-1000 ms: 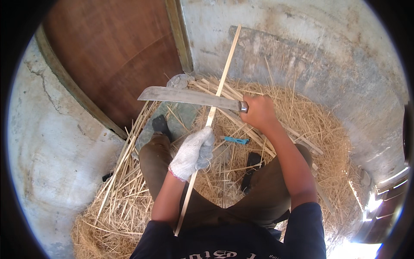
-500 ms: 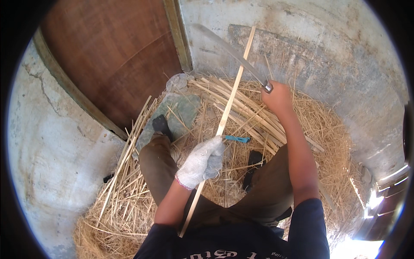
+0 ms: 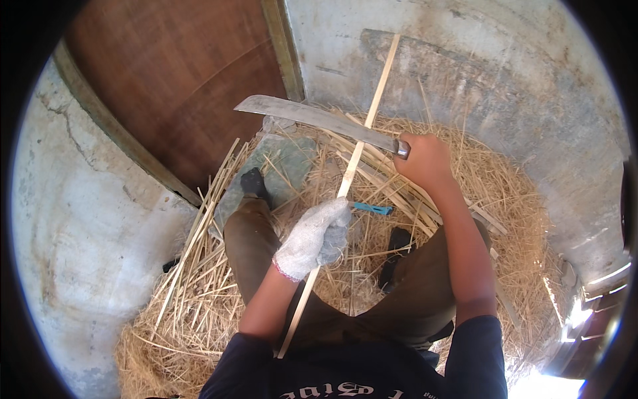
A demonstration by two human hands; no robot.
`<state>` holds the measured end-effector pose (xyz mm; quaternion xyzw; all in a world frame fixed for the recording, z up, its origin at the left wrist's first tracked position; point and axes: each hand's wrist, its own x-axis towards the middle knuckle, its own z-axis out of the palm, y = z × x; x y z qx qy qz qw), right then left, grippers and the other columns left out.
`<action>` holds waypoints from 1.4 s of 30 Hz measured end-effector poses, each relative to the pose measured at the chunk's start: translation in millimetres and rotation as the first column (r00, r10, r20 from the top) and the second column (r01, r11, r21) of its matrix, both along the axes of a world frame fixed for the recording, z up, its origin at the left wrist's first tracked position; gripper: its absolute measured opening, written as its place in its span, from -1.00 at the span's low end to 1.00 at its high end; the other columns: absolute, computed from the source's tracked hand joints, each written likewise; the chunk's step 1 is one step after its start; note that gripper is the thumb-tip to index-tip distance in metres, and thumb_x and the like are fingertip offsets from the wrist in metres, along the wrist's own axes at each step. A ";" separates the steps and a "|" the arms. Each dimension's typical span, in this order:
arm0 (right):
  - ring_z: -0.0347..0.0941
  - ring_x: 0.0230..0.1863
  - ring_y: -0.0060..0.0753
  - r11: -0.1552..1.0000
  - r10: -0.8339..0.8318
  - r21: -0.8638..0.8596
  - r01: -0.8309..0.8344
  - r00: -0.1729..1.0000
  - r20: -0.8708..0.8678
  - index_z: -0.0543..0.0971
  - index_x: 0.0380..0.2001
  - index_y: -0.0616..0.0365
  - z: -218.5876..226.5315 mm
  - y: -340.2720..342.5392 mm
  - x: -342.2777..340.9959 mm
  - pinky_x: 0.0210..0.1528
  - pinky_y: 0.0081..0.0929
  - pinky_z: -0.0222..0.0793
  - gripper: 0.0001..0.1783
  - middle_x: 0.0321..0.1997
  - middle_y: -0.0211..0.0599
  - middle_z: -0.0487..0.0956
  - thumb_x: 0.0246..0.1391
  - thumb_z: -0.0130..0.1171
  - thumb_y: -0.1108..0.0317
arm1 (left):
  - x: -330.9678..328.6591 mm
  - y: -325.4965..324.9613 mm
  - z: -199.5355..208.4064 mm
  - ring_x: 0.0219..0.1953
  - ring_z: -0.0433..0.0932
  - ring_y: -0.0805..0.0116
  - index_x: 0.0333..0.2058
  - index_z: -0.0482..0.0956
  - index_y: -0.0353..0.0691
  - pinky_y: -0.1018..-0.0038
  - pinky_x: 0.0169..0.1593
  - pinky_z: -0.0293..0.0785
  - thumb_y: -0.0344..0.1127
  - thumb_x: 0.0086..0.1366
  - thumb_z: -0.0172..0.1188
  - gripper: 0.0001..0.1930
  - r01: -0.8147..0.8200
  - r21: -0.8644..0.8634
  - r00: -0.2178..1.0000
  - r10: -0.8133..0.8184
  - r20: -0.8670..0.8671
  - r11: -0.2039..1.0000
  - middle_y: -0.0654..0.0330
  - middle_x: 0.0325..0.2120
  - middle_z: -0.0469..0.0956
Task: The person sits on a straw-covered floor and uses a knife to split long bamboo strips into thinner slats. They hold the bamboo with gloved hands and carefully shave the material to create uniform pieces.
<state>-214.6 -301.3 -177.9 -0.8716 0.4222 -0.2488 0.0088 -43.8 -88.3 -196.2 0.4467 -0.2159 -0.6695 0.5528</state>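
Note:
My left hand (image 3: 314, 237), in a white knitted glove, grips a long pale bamboo strip (image 3: 365, 130) near its middle; the strip runs from my lap up and away toward the wall. My bare right hand (image 3: 423, 159) holds the handle of a long machete (image 3: 312, 116). Its blade points left and lies across the strip, above my gloved hand. My knees in brown trousers frame the strip on both sides.
Thin bamboo shavings and split strips (image 3: 199, 266) cover the floor around my feet. A small blue tool (image 3: 372, 209) lies among them. A flat stone (image 3: 279, 166) sits by my left foot. A brown wooden door (image 3: 179, 86) and grey concrete wall (image 3: 505, 100) stand ahead.
My right hand raised the machete high along the strip, then brought it back down so the blade lies across the strip again, pointing left. My left hand kept its grip.

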 end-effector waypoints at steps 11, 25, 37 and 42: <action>0.62 -0.51 -0.06 0.997 0.080 -0.023 -0.078 0.994 0.078 0.67 -0.49 -0.01 -16.6 7.4 8.4 -0.36 -0.15 0.54 -0.86 -0.59 -0.21 0.62 -0.07 0.28 0.20 | 6.7 3.6 -1.4 -0.77 0.08 0.64 -0.48 0.35 -0.01 0.62 -0.75 -0.03 -0.02 0.52 0.09 -0.63 -0.002 0.001 0.999 0.002 -0.042 1.000 0.49 -0.71 0.15; 0.64 -0.48 -0.08 0.995 0.068 -0.070 -0.068 0.998 -0.009 0.71 -0.44 -0.04 -9.9 -1.6 -8.1 -0.33 -0.13 0.57 -0.82 -0.57 -0.23 0.64 -0.07 0.29 0.15 | 8.2 6.9 -4.3 -0.78 0.05 0.63 -0.46 0.36 -0.02 0.62 -0.77 -0.02 -0.02 0.54 0.04 -0.64 0.034 0.043 0.995 -0.030 -0.094 0.999 0.48 -0.72 0.13; 0.65 -0.47 -0.11 0.992 0.059 -0.108 -0.064 0.997 -0.044 0.71 -0.42 -0.07 -11.6 -16.6 -12.7 -0.31 -0.16 0.58 -0.85 -0.58 -0.23 0.63 -0.02 0.26 0.17 | 8.6 8.6 -3.1 -0.80 0.05 0.62 -0.46 0.35 -0.03 0.62 -0.79 -0.02 -0.05 0.57 -0.02 -0.63 0.049 0.028 0.982 -0.043 -0.185 0.998 0.48 -0.73 0.12; 0.61 -0.53 -0.10 0.999 -0.044 -0.018 0.047 0.988 0.145 0.69 -0.47 -0.05 -18.0 -35.4 -14.3 -0.37 -0.15 0.55 -0.85 -0.60 -0.23 0.62 -0.03 0.26 0.17 | 6.6 7.0 0.4 -0.80 0.05 0.62 -0.45 0.36 -0.05 0.62 -0.79 -0.01 -0.04 0.57 -0.02 -0.63 0.046 0.022 0.978 -0.041 -0.203 0.999 0.48 -0.73 0.12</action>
